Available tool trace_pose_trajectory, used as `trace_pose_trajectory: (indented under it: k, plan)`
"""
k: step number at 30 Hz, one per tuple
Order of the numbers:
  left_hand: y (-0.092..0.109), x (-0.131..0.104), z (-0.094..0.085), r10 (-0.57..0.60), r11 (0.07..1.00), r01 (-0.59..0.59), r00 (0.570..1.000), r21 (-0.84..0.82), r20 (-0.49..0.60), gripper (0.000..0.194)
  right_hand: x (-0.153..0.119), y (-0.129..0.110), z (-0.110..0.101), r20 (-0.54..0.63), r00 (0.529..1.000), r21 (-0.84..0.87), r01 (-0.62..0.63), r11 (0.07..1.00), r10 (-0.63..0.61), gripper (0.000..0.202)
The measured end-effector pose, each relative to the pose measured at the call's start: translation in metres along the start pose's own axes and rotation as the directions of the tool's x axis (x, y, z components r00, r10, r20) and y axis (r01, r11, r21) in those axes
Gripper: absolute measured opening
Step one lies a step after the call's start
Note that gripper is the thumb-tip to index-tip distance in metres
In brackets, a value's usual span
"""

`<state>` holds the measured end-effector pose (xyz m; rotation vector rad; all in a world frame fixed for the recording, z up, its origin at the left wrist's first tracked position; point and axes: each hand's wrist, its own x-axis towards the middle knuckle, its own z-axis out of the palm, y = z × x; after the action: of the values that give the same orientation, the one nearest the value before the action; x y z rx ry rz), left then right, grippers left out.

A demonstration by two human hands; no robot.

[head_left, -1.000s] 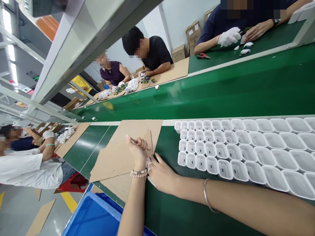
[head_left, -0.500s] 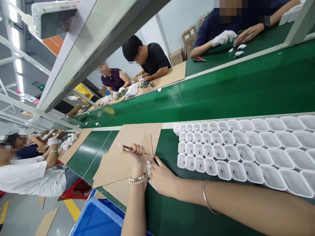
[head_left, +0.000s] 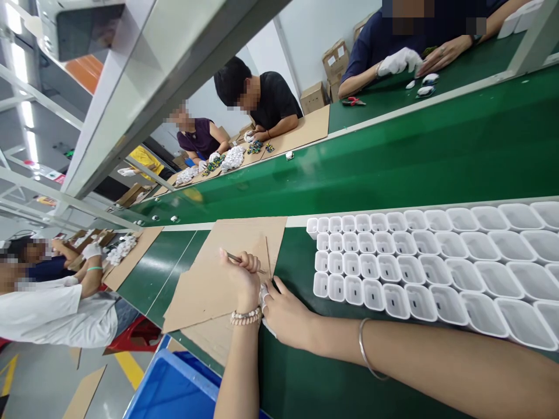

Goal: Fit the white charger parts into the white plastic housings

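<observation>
Palm up, my left hand [head_left: 242, 276] is closed round a thin dark tool [head_left: 236, 258], whose tip points right, over the cardboard sheet [head_left: 218, 273]. My right hand [head_left: 286, 314] is close beside it at the cardboard's right edge, back of the hand up. White coverings show on some of its fingers, which are bent together; a small dark item shows at the fingertips, too small to name. Several rows of white open containers [head_left: 410, 270] stand on the green table [head_left: 314, 372] to the right, some with a small dark piece inside.
A blue bin [head_left: 170, 387] is below the table's left edge. Beyond the table runs a green belt [head_left: 371, 157] with a few small white parts. People work across it and at the left. A slanted metal beam [head_left: 166, 75] crosses the upper left.
My left hand has shifted slightly right with the tool. My right hand has barely moved. A small white part on the belt has moved a little right.
</observation>
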<state>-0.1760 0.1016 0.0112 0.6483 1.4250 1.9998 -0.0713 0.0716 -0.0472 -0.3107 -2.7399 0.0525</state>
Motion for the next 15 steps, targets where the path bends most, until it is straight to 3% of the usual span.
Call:
trace_pose_trajectory:
  k: [8, 15]
  plan:
    - [-0.003, 0.002, 0.003, -0.002, 1.0, 0.002, 1.0, 0.018, -0.001, 0.069, -0.001, 0.0, -0.001, 0.013, 1.0, 0.033, 0.002, 0.999, -0.002, 0.027]
    - [0.011, -0.006, 0.001, 0.056, 0.998, -0.056, 0.998, -0.014, -0.01, 0.074, -0.001, 0.001, -0.002, 0.02, 1.0, 0.012, 0.006, 1.0, -0.006, 0.03]
